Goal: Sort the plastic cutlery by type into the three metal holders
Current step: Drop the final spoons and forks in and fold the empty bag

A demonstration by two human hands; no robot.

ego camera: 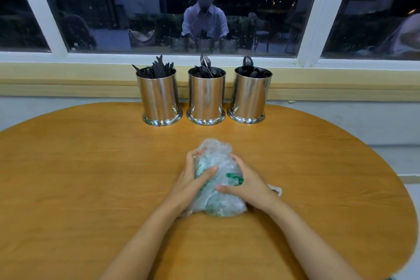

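Observation:
Three shiny metal holders stand in a row at the table's far edge. The left holder (160, 100) has black plastic knives (156, 68) in it, the middle holder (206, 99) black forks (205, 65), the right holder (248, 98) black spoons (248, 67). In the middle of the table lies a crumpled clear plastic bag (219, 191) with green print. My left hand (193, 183) grips its left side with the thumb across the top. My right hand (244, 183) grips its right side. What the bag holds is hidden.
The round wooden table (91, 188) curves away at the right and far edges. Behind the holders run a yellow ledge (68, 79) and a dark window (113, 7) with a person's reflection. A white bag handle (276, 190) sticks out by my right wrist.

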